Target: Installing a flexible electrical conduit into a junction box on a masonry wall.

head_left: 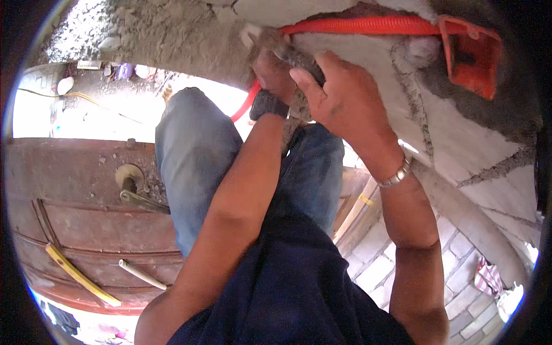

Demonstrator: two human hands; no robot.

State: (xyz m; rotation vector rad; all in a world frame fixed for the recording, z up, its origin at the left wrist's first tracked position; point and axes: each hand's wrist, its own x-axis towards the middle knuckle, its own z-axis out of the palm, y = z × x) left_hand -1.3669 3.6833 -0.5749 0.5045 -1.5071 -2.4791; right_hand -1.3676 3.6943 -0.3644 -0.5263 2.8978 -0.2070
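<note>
My right hand (pixel 342 100) is closed around a dark-handled tool (pixel 299 60) with a pale head, possibly a hammer, at the top centre of the head view. Just behind it my left hand (pixel 270 72), with a black band at the wrist, is closed near the tool's head; what it grips is hidden. Around both hands are a rough cement surface (pixel 161 34) and a red corrugated conduit (pixel 356 26), which runs to a red square box (pixel 471 57) set in a broken recess at the upper right.
My legs rest over a brown wooden panelled door (pixel 86 178) with a metal handle (pixel 144 198). On it lie a yellow strip (pixel 83 273) and a white tube (pixel 144 274). Cracked plaster (pixel 431 109) is at my right, block masonry (pixel 379 273) below.
</note>
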